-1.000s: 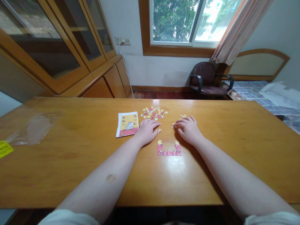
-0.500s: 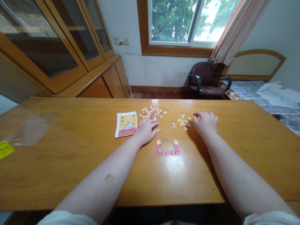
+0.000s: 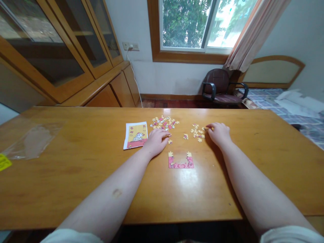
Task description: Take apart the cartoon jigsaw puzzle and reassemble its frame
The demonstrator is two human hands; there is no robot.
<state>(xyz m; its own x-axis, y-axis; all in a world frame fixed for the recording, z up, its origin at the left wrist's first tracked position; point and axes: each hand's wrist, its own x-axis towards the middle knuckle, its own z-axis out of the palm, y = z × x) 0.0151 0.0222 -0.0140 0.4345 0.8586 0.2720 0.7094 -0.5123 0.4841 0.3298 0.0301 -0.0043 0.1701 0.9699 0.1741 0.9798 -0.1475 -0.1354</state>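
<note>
My left hand (image 3: 157,141) rests beside the picture sheet (image 3: 137,135), its fingers closed around a small puzzle piece (image 3: 169,135) at the tips. Just below lies a loose yellow and pink piece (image 3: 170,142). To the right, my right hand (image 3: 219,133) has its fingers apart at the edge of a group of mostly yellow puzzle pieces (image 3: 196,131). Between the hands sits a single piece (image 3: 185,136). Nearer to me is a joined U-shaped puzzle border (image 3: 181,165), pink below with yellow tips. A mixed pile of pieces (image 3: 164,122) lies beyond my left hand.
The wooden table (image 3: 96,182) carries a clear plastic bag (image 3: 37,138) with a yellow label (image 3: 4,162) on the left. Past the far edge are a glass-door cabinet (image 3: 76,81), an armchair (image 3: 219,86) and a bed (image 3: 270,98).
My right hand has moved slightly left and down, its fingertips now closer to the yellow pieces. My left hand has stayed nearly in place.
</note>
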